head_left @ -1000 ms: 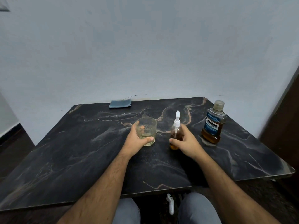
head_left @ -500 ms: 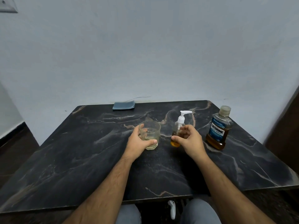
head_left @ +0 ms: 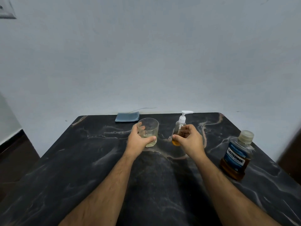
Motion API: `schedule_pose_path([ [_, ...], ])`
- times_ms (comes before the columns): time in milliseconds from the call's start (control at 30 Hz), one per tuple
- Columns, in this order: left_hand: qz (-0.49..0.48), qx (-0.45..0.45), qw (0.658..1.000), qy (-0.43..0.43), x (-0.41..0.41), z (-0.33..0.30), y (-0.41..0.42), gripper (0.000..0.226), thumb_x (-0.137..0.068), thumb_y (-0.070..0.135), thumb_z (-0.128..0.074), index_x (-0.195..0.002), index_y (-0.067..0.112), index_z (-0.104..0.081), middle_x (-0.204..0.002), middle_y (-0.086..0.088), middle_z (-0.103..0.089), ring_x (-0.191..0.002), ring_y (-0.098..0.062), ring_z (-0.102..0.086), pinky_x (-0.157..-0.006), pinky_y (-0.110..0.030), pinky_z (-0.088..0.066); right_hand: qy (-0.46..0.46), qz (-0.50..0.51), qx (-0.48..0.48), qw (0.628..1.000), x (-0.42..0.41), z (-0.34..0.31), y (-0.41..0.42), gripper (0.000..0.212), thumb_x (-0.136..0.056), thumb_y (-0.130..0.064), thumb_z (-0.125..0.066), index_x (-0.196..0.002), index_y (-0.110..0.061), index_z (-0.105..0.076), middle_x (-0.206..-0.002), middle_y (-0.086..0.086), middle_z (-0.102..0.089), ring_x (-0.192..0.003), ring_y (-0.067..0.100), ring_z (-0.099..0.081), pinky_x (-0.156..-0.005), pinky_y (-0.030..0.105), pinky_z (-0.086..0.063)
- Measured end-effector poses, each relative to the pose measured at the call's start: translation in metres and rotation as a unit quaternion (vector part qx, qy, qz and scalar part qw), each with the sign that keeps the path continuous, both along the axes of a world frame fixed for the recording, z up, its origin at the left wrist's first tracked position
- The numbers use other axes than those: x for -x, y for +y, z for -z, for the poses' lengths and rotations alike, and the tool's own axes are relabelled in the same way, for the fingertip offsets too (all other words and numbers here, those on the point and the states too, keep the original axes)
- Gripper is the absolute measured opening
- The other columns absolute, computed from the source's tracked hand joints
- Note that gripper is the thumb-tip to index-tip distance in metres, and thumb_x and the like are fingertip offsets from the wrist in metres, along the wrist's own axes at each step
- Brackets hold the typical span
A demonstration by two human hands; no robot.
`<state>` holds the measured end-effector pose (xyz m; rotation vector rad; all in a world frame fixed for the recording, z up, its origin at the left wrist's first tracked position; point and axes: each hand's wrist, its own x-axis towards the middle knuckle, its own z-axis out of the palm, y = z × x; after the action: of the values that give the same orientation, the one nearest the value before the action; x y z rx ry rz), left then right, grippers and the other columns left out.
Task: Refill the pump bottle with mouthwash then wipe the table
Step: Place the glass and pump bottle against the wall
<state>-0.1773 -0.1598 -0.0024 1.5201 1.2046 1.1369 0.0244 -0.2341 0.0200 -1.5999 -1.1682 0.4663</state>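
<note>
A small clear pump bottle (head_left: pixel 179 128) with a white pump head and a little amber liquid at its bottom stands upright on the black marble table (head_left: pixel 81 168). My right hand (head_left: pixel 189 141) is wrapped around its lower body. To its left, my left hand (head_left: pixel 138 141) grips a clear drinking glass (head_left: pixel 149 129) holding a thin layer of pale liquid. The mouthwash bottle (head_left: pixel 236 156), amber with a blue label and a capped top, stands alone at the right. A folded blue cloth (head_left: pixel 127 117) lies at the table's far edge.
A pale wall rises right behind the table's far edge. A dark door or panel (head_left: pixel 293 144) stands at the right. The floor drops away to the left of the table.
The pump head has turned, so its nozzle points right instead of toward me. Both hands keep their grips. The camera has tilted up and the view has shifted.
</note>
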Motion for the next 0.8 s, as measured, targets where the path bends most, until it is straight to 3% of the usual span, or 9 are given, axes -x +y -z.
schedule_pose_path([
  [100,-0.009,0.002,1.000,-0.008,-0.008,-0.004,0.030,0.096,-0.065,0.020,-0.092,-0.145,0.021,-0.039,-0.138,0.003,-0.056,-0.124,-0.018,-0.057,-0.109,-0.039,-0.044,0.004,-0.003,0.002,1.000,-0.004,-0.006,0.031,0.043,-0.075,-0.023,-0.086,-0.107,-0.023,-0.056,-0.098,-0.007,-0.066,-0.092,0.008,-0.064,-0.072,0.014,-0.048],
  [233,-0.028,-0.005,1.000,-0.006,-0.023,-0.007,0.079,0.092,-0.069,0.019,-0.089,-0.145,0.018,-0.039,-0.139,0.002,-0.054,-0.125,-0.018,-0.053,-0.103,-0.029,-0.042,0.004,0.007,0.010,1.000,-0.016,-0.003,0.083,0.044,-0.075,-0.023,-0.086,-0.106,-0.023,-0.056,-0.102,-0.004,-0.067,-0.095,0.013,-0.065,-0.083,0.027,-0.054],
  [367,-0.038,0.006,0.999,-0.002,-0.037,0.001,0.128,0.094,-0.069,0.019,-0.089,-0.147,0.018,-0.036,-0.145,0.002,-0.050,-0.132,-0.019,-0.048,-0.104,-0.027,-0.038,0.006,0.014,0.032,0.999,-0.027,0.007,0.131,0.044,-0.075,-0.023,-0.086,-0.106,-0.022,-0.056,-0.103,-0.003,-0.066,-0.096,0.015,-0.065,-0.081,0.026,-0.052],
  [633,-0.049,0.006,0.999,0.017,-0.060,0.027,0.205,0.097,-0.067,0.021,-0.090,-0.146,0.017,-0.034,-0.146,0.000,-0.048,-0.134,-0.018,-0.046,-0.114,-0.038,-0.038,-0.006,0.029,0.045,0.999,-0.034,0.028,0.220,0.052,-0.077,-0.027,-0.084,-0.119,-0.015,-0.056,-0.108,-0.001,-0.062,-0.097,0.016,-0.060,-0.080,0.024,-0.046],
  [800,-0.050,0.000,0.999,0.017,-0.068,0.038,0.236,0.099,-0.063,0.029,-0.092,-0.145,0.019,-0.036,-0.143,0.002,-0.050,-0.129,-0.019,-0.052,-0.111,-0.044,-0.043,-0.021,0.027,0.042,0.999,-0.040,0.033,0.256,0.050,-0.078,-0.026,-0.083,-0.118,-0.014,-0.056,-0.103,-0.001,-0.061,-0.091,0.014,-0.059,-0.073,0.018,-0.043],
])
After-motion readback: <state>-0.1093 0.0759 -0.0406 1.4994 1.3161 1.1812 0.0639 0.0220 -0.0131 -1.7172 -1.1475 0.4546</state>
